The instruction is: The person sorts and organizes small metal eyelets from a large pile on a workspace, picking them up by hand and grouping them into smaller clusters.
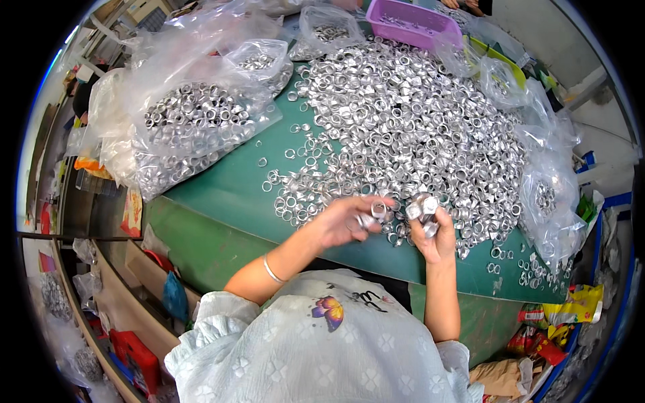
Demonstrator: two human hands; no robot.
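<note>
A wide heap of silvery metal rings (416,114) covers the green table (222,181) in front of me. At the heap's near edge, my left hand (351,220) has its fingers curled round a few rings (379,210); motion blurs part of it. Close by on the right, my right hand (433,232) is closed on several rings (422,207), bunched between thumb and fingers. The two hands are apart by a small gap. Loose rings lie scattered left of the heap.
Clear plastic bags of rings (201,127) stand at the left, and more bags (547,181) line the right edge. A purple basket (413,23) sits at the back beside a yellow-green tray (500,60). Part of another person's hand (463,4) shows at the far edge.
</note>
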